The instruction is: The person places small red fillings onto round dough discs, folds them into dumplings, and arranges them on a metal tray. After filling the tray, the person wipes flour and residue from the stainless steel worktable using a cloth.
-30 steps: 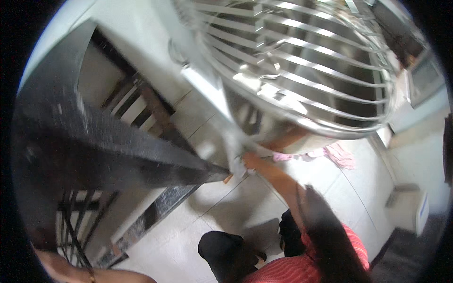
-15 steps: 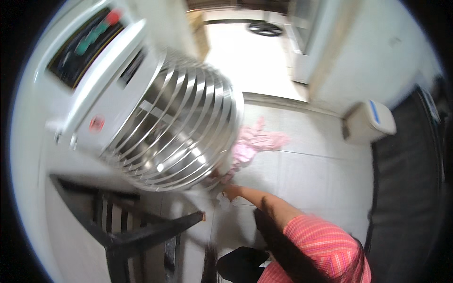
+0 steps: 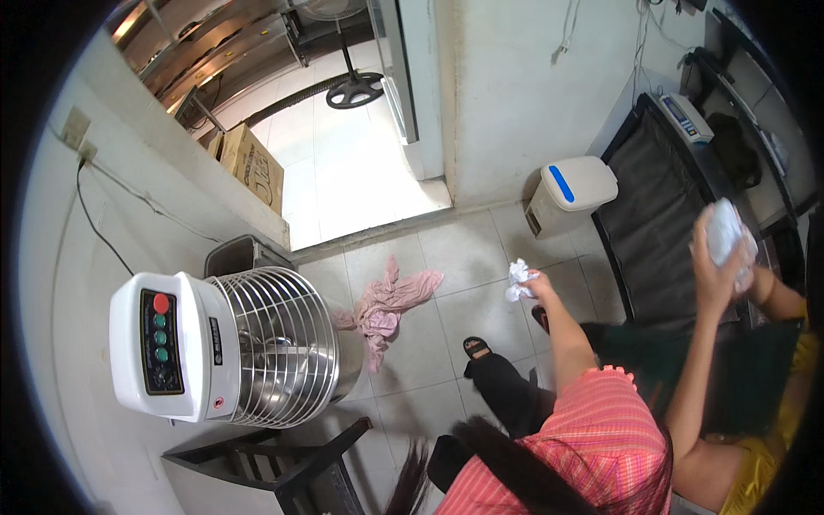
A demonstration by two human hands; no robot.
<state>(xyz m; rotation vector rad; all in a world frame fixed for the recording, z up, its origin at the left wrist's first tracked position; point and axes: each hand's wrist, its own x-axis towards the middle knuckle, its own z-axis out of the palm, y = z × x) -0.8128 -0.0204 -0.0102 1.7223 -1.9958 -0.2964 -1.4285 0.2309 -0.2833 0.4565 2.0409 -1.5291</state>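
My right hand (image 3: 538, 285) reaches out over the tiled floor, its fingers closed around a crumpled white wad (image 3: 519, 280). Whether the wad is paper or thin cloth I cannot make out. My red striped sleeve (image 3: 592, 421) rises from the lower edge. My left hand is out of sight. Left of my right hand, a rumpled pink cloth (image 3: 382, 313) lies on the floor beside the white dough mixer (image 3: 184, 348), whose steel bowl is covered by a wire guard (image 3: 283, 343). At the right, a co-worker's two hands hold a pale, bluish-white bundle (image 3: 725, 232).
A lidded beige bin (image 3: 571, 193) stands by the far wall. Beside it is a black-covered rack (image 3: 657, 223) with a small scale (image 3: 687, 118) on top. A dark wooden stool (image 3: 318, 468) is at the lower left. A cardboard box (image 3: 251, 167) sits past the doorway.
My right hand, which was low by the mixer bowl, has come away to the right with the white wad. My view has swung right and back, bringing the co-worker into sight.
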